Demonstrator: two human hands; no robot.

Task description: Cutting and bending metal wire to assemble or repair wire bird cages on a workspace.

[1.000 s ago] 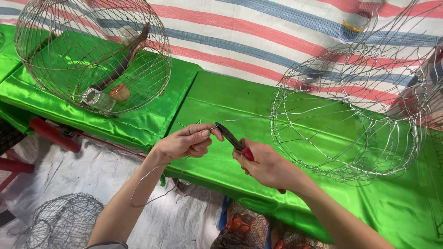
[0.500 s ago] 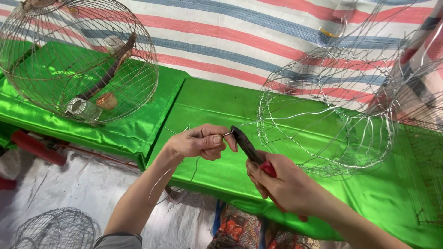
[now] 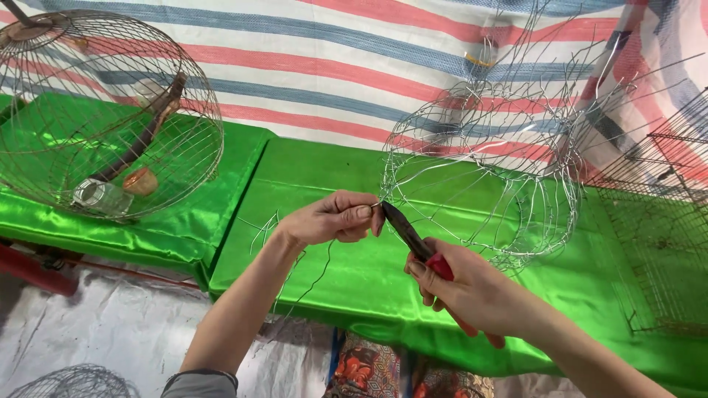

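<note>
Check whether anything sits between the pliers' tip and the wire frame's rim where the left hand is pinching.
Nothing visible does. The red-handled pliers in the right hand have their tip right at the left hand fingertips, at the near edge of the unfinished wire frame. Only thin loose wire hangs below the left hand.

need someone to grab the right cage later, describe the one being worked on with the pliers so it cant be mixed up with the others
On the green satin-covered table, look just beyond the red-handled pliers in the right hand. The unfinished round wire cage sits there, its rim meeting the left hand. Unlike the finished domed cage at far left, it is empty, with loose wire ends sticking up.
</note>
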